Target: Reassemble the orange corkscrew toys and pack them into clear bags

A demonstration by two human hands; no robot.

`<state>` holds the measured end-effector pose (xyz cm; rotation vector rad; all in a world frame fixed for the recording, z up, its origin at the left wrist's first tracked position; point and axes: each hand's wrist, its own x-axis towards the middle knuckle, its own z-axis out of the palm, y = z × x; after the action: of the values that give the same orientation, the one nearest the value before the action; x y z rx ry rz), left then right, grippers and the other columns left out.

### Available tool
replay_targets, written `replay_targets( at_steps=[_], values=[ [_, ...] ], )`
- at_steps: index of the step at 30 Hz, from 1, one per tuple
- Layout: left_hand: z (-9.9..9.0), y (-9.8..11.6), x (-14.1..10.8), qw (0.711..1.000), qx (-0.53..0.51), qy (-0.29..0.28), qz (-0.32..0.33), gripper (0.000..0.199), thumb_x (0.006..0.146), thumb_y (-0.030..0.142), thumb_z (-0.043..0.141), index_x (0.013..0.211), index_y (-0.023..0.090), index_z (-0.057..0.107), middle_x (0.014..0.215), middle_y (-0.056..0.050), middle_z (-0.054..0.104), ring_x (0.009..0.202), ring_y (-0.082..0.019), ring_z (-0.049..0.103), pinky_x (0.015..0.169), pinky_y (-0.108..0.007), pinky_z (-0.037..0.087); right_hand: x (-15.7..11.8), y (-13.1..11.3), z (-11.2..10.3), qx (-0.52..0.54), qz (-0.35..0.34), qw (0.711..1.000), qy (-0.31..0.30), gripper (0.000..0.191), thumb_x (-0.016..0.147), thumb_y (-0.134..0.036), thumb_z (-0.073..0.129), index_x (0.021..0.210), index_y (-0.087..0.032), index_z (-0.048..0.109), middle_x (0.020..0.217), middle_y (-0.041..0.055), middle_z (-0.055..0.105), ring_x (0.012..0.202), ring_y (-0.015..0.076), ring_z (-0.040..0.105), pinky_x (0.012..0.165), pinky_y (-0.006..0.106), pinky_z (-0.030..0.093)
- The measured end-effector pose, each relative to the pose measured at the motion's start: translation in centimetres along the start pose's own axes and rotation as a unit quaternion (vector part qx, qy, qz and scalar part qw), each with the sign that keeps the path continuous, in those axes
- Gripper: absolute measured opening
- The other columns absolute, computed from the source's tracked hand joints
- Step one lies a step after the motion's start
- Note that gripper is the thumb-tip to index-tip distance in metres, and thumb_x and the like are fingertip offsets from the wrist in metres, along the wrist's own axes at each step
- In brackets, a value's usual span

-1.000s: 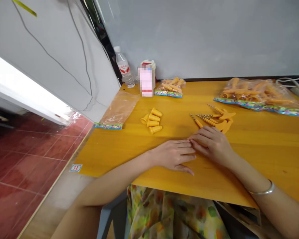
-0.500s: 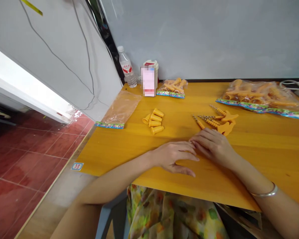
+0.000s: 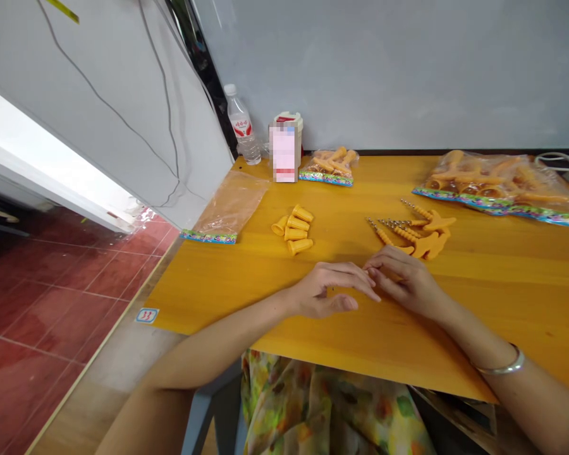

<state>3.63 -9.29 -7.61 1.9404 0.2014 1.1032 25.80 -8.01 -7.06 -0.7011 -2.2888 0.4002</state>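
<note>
My left hand point(image 3: 329, 289) hovers low over the table point(image 3: 227, 278), its fingers stretched out and the thumb apart, holding nothing I can see. My right hand point(image 3: 408, 281) is loosely curved, fingers and thumb apart, and its fingertips meet or nearly meet those of the left. Just beyond the right hand lies a pile of several orange-handled corkscrews point(image 3: 427, 243), their metal spirals pointing left. Several orange tapered caps point(image 3: 298, 232) are bunched together beyond my left hand.
A flat clear plastic bag point(image 3: 234, 205) lies at the left. Bags of orange parts stand at the back middle point(image 3: 332, 165) and back right point(image 3: 497, 186). A water bottle point(image 3: 243, 129) and a phone point(image 3: 283, 151) leaning on a container stand by the wall point(image 3: 384, 76).
My left hand's thumb has drawn in toward its fingers, and the fingers have shifted a little. My right hand has moved slightly toward me, uncovering more of the corkscrews.
</note>
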Motion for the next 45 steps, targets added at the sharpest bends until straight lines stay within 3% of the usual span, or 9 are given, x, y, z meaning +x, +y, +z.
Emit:
replay_targets(
  at_steps=[12,21,25,31,35,41,45],
  values=[
    [-0.13,0.18,-0.12,0.999,0.023,-0.013,-0.033,0.07,0.092,0.071,0.039,0.095,0.01,0.072,0.099,-0.017,0.074,0.106,-0.022,0.069,0.101,-0.038,0.054,0.14,-0.11,0.0,0.057,0.053,0.997,-0.004,0.012,0.095,-0.017,0.055,0.091,-0.021,0.066,0.081,0.0028,0.067,0.074,0.0138,0.064,0.067,0.025,0.051],
    [0.01,-0.09,-0.09,0.998,0.06,-0.013,0.03,0.059,0.093,0.063,0.048,0.094,0.01,0.073,0.095,-0.017,0.074,0.104,-0.023,0.07,0.098,-0.038,0.056,0.13,-0.26,0.24,0.112,0.128,0.985,-0.019,0.018,0.097,-0.027,0.054,0.085,-0.021,0.066,0.08,0.0034,0.067,0.072,0.0144,0.063,0.066,0.027,0.05],
    [0.08,-0.49,-0.19,0.992,0.093,-0.031,0.083,0.052,0.09,0.057,0.059,0.097,0.008,0.073,0.092,-0.016,0.073,0.105,-0.026,0.069,0.099,-0.04,0.055,0.06,-0.24,0.32,0.116,0.136,0.984,-0.019,0.019,0.097,-0.029,0.054,0.085,-0.021,0.066,0.081,0.0039,0.067,0.074,0.0148,0.063,0.068,0.027,0.05],
    [0.21,-0.54,-0.49,0.98,0.155,-0.053,0.114,0.049,0.086,0.055,0.067,0.099,0.008,0.071,0.091,-0.015,0.072,0.105,-0.027,0.068,0.099,-0.042,0.056,0.08,-0.24,0.47,0.117,0.127,0.985,-0.007,0.019,0.097,-0.029,0.054,0.086,-0.02,0.066,0.082,0.0044,0.068,0.074,0.0151,0.063,0.069,0.027,0.049],
    [0.1,-0.23,-0.57,0.96,0.229,-0.081,0.137,0.053,0.084,0.059,0.066,0.101,0.009,0.069,0.093,-0.014,0.071,0.107,-0.027,0.068,0.101,-0.043,0.056,0.02,-0.32,0.63,0.102,0.112,0.988,-0.006,0.021,0.099,-0.028,0.051,0.087,-0.018,0.065,0.08,0.0044,0.066,0.075,0.0145,0.061,0.07,0.027,0.048],
    [-0.24,0.03,-0.38,0.898,0.383,-0.111,0.187,0.055,0.084,0.065,0.061,0.093,0.011,0.068,0.085,-0.009,0.072,0.108,-0.029,0.069,0.11,-0.049,0.049,-0.07,-0.43,0.77,0.102,0.111,0.987,0.051,0.015,0.098,-0.028,0.054,0.092,-0.019,0.065,0.085,0.0043,0.068,0.079,0.0147,0.063,0.073,0.028,0.051],
    [0.07,-0.23,-0.52,0.878,0.417,-0.134,0.194,0.057,0.083,0.07,0.059,0.088,0.013,0.068,0.08,-0.008,0.07,0.106,-0.028,0.07,0.11,-0.048,0.05,-0.14,-0.12,0.51,0.081,0.111,0.988,0.066,0.013,0.096,-0.03,0.058,0.096,-0.022,0.068,0.089,0.005,0.07,0.082,0.017,0.065,0.075,0.032,0.053]
  ],
)
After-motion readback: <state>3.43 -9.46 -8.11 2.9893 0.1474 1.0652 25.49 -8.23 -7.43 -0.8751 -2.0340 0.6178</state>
